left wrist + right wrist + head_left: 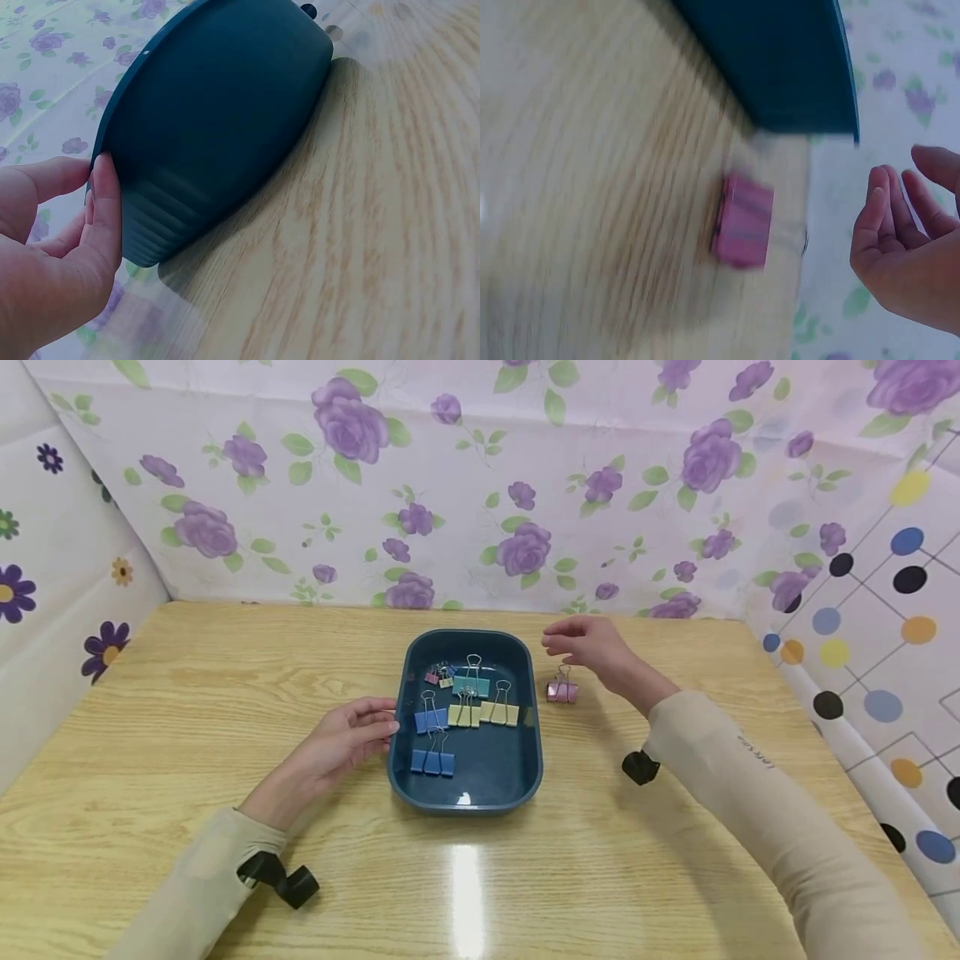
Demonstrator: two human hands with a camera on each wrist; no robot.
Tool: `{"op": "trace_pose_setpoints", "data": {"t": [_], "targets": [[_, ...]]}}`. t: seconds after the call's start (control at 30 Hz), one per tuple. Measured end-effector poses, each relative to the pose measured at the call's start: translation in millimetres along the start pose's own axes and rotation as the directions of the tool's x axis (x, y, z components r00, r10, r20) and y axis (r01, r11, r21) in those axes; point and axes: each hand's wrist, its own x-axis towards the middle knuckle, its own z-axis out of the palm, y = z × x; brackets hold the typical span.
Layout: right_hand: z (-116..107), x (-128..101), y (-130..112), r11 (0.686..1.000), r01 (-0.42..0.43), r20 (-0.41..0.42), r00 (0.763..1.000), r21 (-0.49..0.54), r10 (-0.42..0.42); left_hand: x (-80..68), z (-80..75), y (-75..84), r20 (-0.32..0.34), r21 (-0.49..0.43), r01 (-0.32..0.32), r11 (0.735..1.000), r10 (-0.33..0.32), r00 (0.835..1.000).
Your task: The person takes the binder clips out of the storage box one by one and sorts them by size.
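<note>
- Pink binder clip (562, 691), head view: it stands on the table (225, 710) just below the right hand (592, 647), whose relaxed fingers hold nothing; a pinch on the wire handles is judged best.
- Left wrist view: the tray (217, 112) is steadied at its rim by the left hand (52, 247), fingertips touching.
- Right wrist view: the clip (742, 221) is blurred, apart from the loose fingers (881, 214).

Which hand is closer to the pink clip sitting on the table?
The right hand. It hovers just above the pink clip beside the tray, not touching it. The left hand rests against the tray's opposite side, farther away.
</note>
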Motion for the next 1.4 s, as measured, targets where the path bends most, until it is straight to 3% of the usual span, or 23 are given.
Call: {"op": "trace_pose_setpoints", "data": {"t": [0.2, 0.3, 0.67, 1.0, 1.4], "targets": [[23.1, -15.1, -25.0, 0.994, -0.028, 0.066, 0.998, 0.106, 0.021, 0.1, -0.1, 1.7, 0.003, 0.003, 0.001, 1.000, -0.001, 1.000], [33.3, -19.3, -33.4, 0.993, -0.035, 0.094, 0.995, 0.109, 0.024, 0.5, -0.2, 2.1, 0.003, 0.002, -0.002, 1.000, 0.002, 1.000], [58.1, -22.7, -39.7, 0.999, -0.025, 0.149, 0.988, -0.032, 0.030, 1.7, 0.1, 1.8, 0.004, -0.005, -0.003, 1.000, 0.003, 1.000], [82.2, -15.2, -39.7, 0.982, 0.015, 0.131, 0.991, -0.191, 0.010, 0.6, -1.2, 0.8, 0.003, 0.010, -0.005, 1.000, 0.005, 1.000], [100.4, -12.2, -39.7, 0.967, -0.008, 0.085, 0.996, -0.255, 0.030, -0.9, 0.2, 1.5, -0.004, 0.016, 0.011, 1.000, -0.011, 1.000]]}}
